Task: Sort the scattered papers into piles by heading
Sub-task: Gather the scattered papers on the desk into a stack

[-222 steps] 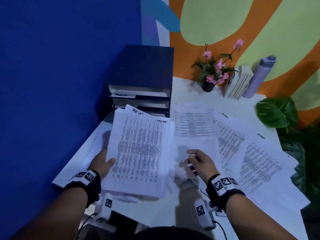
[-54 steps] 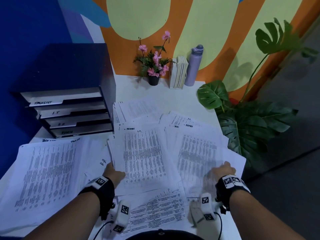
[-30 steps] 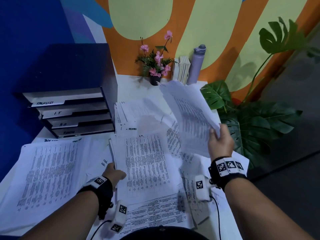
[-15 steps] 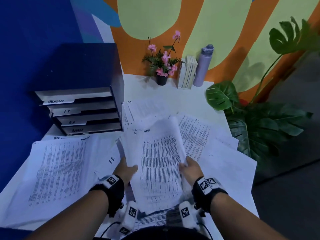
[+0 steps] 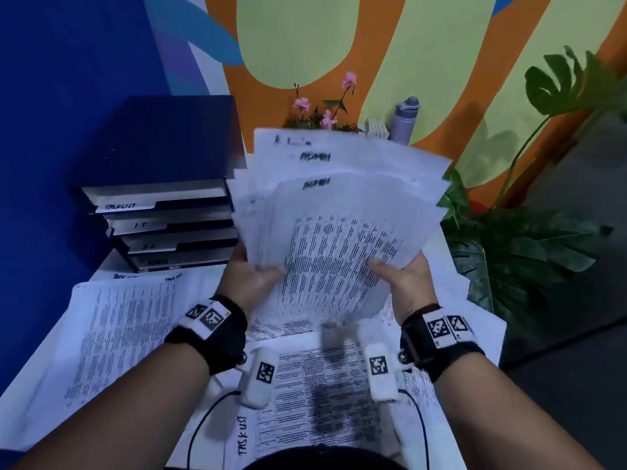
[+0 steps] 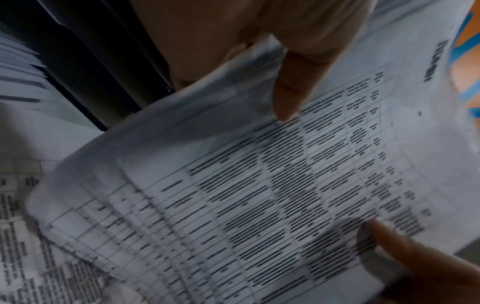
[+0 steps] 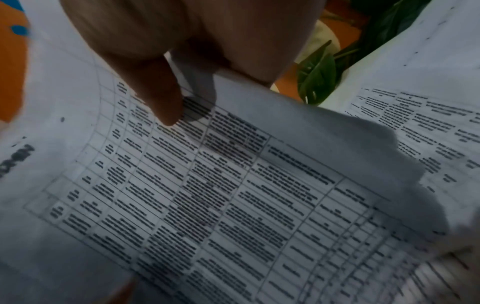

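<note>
Both hands hold up a fanned stack of printed sheets headed ADMIN above the white table. My left hand grips the stack's lower left edge, thumb on the front page. My right hand grips the lower right edge, thumb likewise on top. The same stack fills both wrist views. A pile headed TASK LIST lies at the left. More printed sheets lie under my wrists, one marked TASK LIST.
A dark drawer unit with labelled trays TASK LIST, IT, HR, ADMIN stands at the back left. Behind the raised stack are a pink flower pot, books and a lilac bottle. A large leafy plant stands off the table's right edge.
The sheets that lay on the table under both hands are now gathered and lifted upright as one fanned stack. The right hand earlier brought a sheet over from the right.
</note>
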`<state>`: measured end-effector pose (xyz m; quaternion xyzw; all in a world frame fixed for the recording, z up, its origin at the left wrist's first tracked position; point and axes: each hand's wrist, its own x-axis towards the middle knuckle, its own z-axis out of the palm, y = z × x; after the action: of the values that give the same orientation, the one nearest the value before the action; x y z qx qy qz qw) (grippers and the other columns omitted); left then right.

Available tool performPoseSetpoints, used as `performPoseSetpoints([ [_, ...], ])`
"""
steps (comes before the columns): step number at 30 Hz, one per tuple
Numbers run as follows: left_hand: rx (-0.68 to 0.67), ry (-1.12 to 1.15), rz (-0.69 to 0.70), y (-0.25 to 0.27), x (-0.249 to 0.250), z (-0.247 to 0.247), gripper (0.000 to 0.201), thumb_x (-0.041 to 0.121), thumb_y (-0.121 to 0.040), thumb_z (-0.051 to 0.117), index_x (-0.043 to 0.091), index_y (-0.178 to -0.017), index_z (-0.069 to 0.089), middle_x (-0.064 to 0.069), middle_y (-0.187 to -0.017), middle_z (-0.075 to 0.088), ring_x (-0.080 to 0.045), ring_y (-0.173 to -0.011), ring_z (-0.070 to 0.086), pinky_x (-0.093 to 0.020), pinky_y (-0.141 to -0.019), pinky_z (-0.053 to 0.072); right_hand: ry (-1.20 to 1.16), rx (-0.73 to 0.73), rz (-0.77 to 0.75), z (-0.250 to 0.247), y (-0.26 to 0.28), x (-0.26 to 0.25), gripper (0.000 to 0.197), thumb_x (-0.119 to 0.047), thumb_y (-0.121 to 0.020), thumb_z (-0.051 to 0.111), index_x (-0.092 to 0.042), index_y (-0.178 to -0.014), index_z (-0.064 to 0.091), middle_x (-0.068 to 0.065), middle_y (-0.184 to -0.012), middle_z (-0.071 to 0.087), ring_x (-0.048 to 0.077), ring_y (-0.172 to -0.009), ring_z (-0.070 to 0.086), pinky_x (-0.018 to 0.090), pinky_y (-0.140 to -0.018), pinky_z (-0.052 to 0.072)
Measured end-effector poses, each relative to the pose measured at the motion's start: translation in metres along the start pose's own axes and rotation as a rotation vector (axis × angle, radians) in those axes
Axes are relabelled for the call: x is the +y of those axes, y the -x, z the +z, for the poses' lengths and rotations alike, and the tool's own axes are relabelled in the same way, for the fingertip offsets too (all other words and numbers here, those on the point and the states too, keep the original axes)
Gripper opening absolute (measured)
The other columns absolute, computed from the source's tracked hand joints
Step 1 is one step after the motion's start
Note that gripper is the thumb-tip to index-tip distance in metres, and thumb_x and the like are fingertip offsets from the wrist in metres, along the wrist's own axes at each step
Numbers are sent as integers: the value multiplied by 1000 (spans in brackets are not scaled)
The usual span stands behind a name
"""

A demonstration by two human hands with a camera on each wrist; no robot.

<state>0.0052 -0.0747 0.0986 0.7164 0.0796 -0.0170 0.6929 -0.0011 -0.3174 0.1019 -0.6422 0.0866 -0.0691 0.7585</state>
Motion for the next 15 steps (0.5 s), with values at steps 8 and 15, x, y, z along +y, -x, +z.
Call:
performPoseSetpoints([
  [8,56,170,48,-4,-17,0,54,-10,-70,77,23,-107,55,-5,-109,65,-18,-99,63,-29,-79,55,-30,-90,17,2,11,8,60,7,-59,68,-13,-113,52,7,-98,62,15,-86,62,28,-67,53],
  [15,88,-109,-47,-8,-46,3,28,4,-88,63,31,-98,62,1,-108,66,-20,-106,60,-28,-92,43,273,-72,256,3,8,40,33,2,-76,72,-23,-96,62,12,-98,63,32,-100,60,44,-84,54],
])
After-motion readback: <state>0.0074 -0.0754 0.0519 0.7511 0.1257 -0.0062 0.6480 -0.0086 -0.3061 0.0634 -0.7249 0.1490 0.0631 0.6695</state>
